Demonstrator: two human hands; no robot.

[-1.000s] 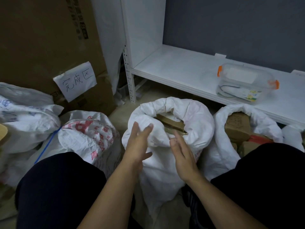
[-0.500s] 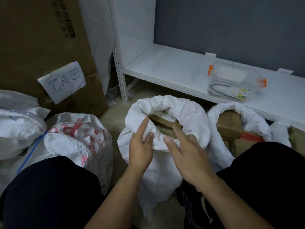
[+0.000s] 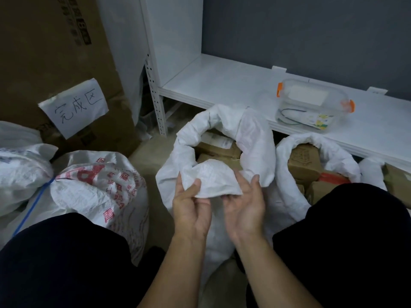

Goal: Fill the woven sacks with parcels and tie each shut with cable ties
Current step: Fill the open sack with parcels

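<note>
Woven white fabric, the near lip of the open sack, is bunched between both hands. The left hand pinches the fold, its thumb on top and its fingers curled under the cloth. The right hand lies palm up beneath the same fold, its fingers bent up around the hem. The sack stands on the floor between the person's dark-clad knees, its rim rolled down, with cardboard parcels showing inside the mouth.

Just to the right stands a second open sack, also rolled down, holding a brown carton and other boxes. To the left lies a sack printed in red, closed, and beside it another white sack cinched with a blue cable tie.

Behind the open sacks runs a low white shelf carrying a clear plastic box with orange clips. At the far left a big cardboard box bears a handwritten paper sign.
</note>
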